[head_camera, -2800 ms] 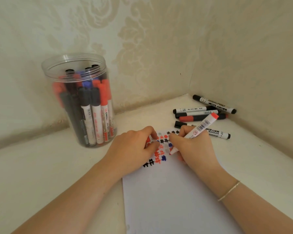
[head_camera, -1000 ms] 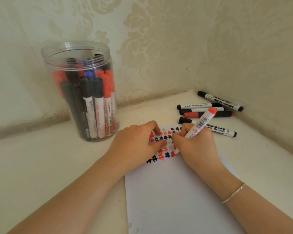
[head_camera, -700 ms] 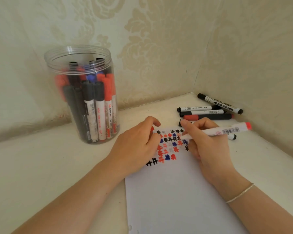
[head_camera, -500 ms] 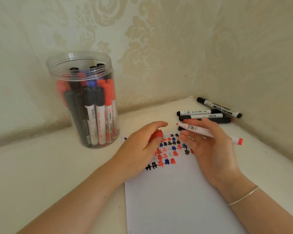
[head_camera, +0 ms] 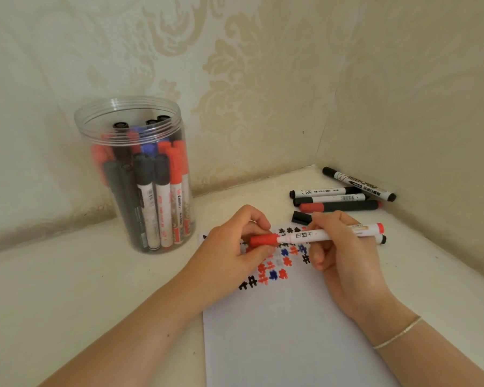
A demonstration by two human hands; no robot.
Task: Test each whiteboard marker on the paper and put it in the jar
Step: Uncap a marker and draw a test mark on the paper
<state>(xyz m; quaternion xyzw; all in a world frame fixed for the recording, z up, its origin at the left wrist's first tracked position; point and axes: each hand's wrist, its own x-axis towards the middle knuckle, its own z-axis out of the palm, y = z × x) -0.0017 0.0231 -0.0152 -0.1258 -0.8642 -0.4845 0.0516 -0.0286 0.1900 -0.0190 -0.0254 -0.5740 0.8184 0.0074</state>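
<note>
Marker (head_camera: 316,236), white with red ends, lies level across both my hands just above the paper (head_camera: 285,331). My right hand (head_camera: 344,261) is closed around its barrel; my left hand (head_camera: 232,252) pinches the red cap (head_camera: 263,240) between thumb and fingertips at the marker's left end. Whether the cap is fully seated I cannot tell.

If I push it on crooked, I judge the tip could scrape the cap's lip and smear red on my fingers. A loose cap could come off once the marker is dropped in the jar (head_camera: 134,174), which stands off to my left and is crowded already. Swinging over there, my forearm could knock it. Five more markers (head_camera: 338,201) lie near the corner.
</note>
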